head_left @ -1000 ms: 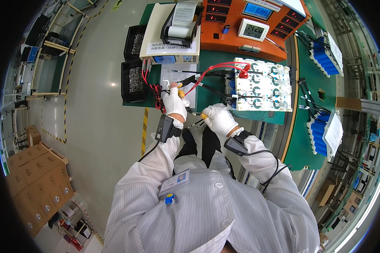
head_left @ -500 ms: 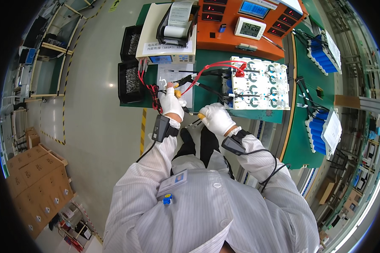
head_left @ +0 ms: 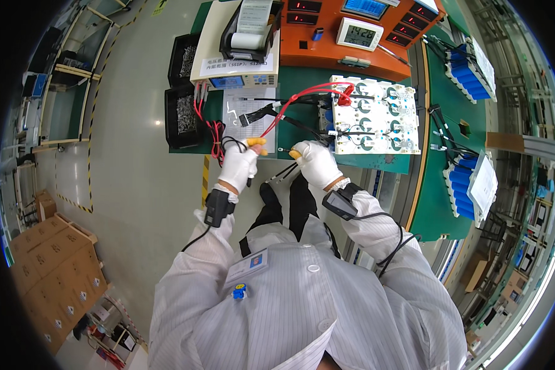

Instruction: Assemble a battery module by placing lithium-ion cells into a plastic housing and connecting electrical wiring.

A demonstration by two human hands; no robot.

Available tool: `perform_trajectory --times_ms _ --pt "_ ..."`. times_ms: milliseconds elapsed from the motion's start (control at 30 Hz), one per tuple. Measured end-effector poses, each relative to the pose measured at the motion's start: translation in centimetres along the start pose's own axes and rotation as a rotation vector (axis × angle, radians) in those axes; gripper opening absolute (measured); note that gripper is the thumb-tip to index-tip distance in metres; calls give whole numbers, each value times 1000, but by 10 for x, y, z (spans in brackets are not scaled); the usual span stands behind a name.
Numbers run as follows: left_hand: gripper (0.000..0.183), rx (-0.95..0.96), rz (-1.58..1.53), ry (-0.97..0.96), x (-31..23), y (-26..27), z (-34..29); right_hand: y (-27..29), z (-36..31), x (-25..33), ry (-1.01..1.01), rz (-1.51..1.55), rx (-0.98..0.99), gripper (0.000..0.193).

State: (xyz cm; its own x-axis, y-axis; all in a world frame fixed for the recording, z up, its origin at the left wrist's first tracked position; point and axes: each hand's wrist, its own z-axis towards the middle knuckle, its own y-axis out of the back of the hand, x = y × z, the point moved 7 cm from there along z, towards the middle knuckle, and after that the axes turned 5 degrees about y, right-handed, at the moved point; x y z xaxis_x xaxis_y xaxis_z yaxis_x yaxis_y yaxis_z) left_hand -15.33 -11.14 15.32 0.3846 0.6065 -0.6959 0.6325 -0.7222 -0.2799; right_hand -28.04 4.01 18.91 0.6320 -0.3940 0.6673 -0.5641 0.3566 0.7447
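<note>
My left hand (head_left: 239,164), in a white glove with yellow fingertip covers, is closed around a black test lead (head_left: 229,141); a dark end pokes out below the palm. To its right, my right hand (head_left: 316,164) pinches a short black cable (head_left: 289,151) whose metal end points toward the left hand. Both hands are at the bench's front edge. Beyond the right hand lies a battery pack (head_left: 382,120) with blue cells and a white top plate. A red clip (head_left: 345,95) on a red lead grips its far left part.
A cream meter (head_left: 240,77) carrying a label printer (head_left: 251,37) stands at the back left, beside two black bins of small metal parts (head_left: 184,115). An orange instrument case (head_left: 314,43) with a clock (head_left: 359,34) is behind. More blue packs (head_left: 465,188) lie at right.
My left hand has drawn back toward me and left, away from the black cables on the paper. The right hand has shifted slightly, with a cable's metal end now showing. The whole view moved a little.
</note>
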Motion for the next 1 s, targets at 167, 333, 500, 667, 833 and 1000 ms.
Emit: perform_trajectory --times_ms 167,333,500,667,833,1000 --pt "14 -3 50 -10 10 -10 0 1 2 9 42 -57 23 11" --pt "10 8 114 7 13 -22 2 -4 1 7 60 -91 41 10" --pt "10 32 143 17 18 -28 2 -1 3 19 217 -109 -21 6" --pt "11 28 117 46 35 -31 4 -6 6 17 265 -122 49 6" --pt "23 184 -355 208 58 -28 7 -3 7 23 251 -54 78 6" --pt "24 -137 -83 109 60 2 33 9 -2 44 360 -17 43 13"
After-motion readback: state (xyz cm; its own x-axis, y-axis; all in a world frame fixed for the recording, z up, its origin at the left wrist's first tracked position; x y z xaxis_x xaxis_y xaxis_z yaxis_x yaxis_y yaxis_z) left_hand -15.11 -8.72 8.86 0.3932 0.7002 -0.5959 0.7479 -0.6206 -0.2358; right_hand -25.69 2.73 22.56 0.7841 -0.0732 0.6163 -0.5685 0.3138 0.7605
